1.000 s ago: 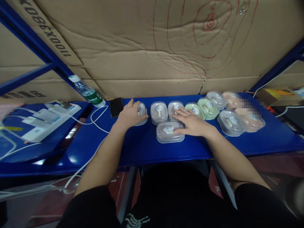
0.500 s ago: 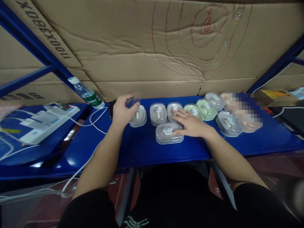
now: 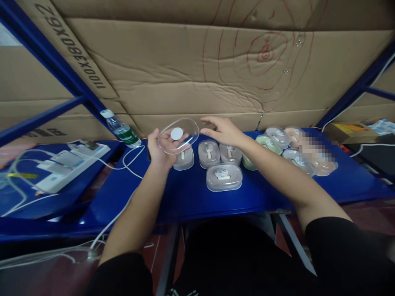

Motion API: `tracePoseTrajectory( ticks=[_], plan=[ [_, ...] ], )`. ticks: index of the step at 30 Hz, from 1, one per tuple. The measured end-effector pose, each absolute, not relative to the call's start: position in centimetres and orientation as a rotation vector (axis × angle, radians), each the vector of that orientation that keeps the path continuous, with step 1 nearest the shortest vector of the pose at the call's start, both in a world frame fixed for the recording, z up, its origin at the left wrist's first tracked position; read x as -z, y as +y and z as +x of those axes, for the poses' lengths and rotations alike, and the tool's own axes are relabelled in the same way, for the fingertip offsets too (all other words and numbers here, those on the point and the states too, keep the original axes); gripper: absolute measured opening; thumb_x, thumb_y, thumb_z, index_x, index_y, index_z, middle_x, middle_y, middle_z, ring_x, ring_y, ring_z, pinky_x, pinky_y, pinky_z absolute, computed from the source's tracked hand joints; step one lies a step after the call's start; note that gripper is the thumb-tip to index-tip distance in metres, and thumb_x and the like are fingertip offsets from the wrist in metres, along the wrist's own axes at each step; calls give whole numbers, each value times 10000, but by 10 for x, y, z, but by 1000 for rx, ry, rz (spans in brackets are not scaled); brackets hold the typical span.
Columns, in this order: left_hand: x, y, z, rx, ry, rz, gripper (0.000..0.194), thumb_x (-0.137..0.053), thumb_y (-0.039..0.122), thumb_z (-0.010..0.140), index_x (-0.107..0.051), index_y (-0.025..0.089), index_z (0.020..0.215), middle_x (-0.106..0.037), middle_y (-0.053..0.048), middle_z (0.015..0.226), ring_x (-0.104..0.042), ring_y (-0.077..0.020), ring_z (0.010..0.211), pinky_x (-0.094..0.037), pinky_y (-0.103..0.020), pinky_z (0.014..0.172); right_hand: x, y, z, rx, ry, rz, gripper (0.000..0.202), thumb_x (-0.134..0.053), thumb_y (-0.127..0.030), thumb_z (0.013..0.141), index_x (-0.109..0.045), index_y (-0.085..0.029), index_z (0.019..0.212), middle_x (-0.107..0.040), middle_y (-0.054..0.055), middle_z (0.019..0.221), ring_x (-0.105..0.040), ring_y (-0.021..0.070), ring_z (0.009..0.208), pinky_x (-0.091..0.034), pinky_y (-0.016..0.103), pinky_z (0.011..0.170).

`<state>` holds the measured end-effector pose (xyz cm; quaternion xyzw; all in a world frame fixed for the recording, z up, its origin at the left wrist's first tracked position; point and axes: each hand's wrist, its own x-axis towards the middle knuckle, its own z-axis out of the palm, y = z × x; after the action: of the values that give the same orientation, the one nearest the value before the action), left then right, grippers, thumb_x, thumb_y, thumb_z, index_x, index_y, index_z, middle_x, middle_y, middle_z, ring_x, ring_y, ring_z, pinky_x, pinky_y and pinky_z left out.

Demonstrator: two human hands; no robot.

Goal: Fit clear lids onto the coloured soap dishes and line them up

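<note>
My left hand (image 3: 159, 149) holds a clear plastic lid (image 3: 191, 133) tilted up, palm behind it. A round white sticker (image 3: 177, 133) shows on the lid. Just right of the lid's edge, my right hand (image 3: 220, 130) is raised, thumb and fingers apart and holding nothing. Below the lid stands a grey box (image 3: 184, 162), partly covered. Beside it are two grey lidded boxes (image 3: 209, 154) (image 3: 230, 154) with round labels. Another grey lidded box (image 3: 224, 179) sits in front of them. My right forearm partly hides a green box (image 3: 249, 163).
More lidded boxes, green (image 3: 269, 144), grey (image 3: 277, 137) and pinkish (image 3: 325, 166), stand at the right of the blue table (image 3: 191, 201). A water bottle (image 3: 123, 130) leans at the back left. A white power strip (image 3: 70, 168) trails cables. Cardboard (image 3: 173, 65) closes off the back.
My left hand has lifted the clear lid and turned it up from above the grey box. My right hand has left the boxes and moved up and left toward the lid.
</note>
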<state>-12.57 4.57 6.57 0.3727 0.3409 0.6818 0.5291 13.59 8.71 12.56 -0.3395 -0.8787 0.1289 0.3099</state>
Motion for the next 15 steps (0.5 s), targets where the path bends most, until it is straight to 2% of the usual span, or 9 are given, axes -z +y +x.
tracePoseTrajectory(
  ticks=[4, 7, 10, 12, 15],
  plan=[
    [-59, 50, -125, -1556, 791, 851, 645, -627, 784, 859, -766, 190, 1065, -823, -185, 1198, -788, -447, 1257, -735, -543, 890, -131, 103, 97, -238, -2398, -1044, 248, -680, -351, 1081, -831, -173, 1164, -872, 114, 1150, -781, 266, 1077, -523, 352, 927],
    [-55, 56, -127, -1581, 811, 861, 804, -542, 922, 875, -773, 185, 1099, -812, -201, 1222, -769, -445, 1287, -721, -520, 900, -129, 113, 84, -140, -2386, -1244, 266, -631, -326, 1068, -834, -172, 992, -866, 126, 1071, -770, 270, 1035, -492, 334, 859],
    [-50, 63, -131, -1725, 981, 931, 917, -375, 1005, 909, -762, 203, 1130, -802, -194, 1262, -760, -415, 1282, -692, -525, 934, -123, 133, 86, -316, -2288, -1516, 366, -536, -343, 1087, -841, -167, 982, -854, 118, 975, -763, 233, 896, -489, 302, 775],
    [-45, 67, -135, -1812, 1233, 1117, 808, -438, 946, 938, -752, 220, 1103, -803, -168, 1260, -755, -378, 1264, -648, -542, 1042, -116, 149, 92, -434, -2249, -1686, 430, -480, -351, 1101, -850, -155, 1000, -849, 122, 931, -752, 214, 791, -500, 295, 735],
    [-39, 68, -140, -1709, 1630, 1598, 579, -696, 761, 914, -765, 219, 1106, -797, -155, 1281, -719, -365, 1311, -521, -568, 1235, -104, 169, 98, -492, -2277, -1818, 443, -495, -352, 1084, -860, -127, 975, -858, 159, 941, -757, 223, 743, -525, 308, 713]
  ],
)
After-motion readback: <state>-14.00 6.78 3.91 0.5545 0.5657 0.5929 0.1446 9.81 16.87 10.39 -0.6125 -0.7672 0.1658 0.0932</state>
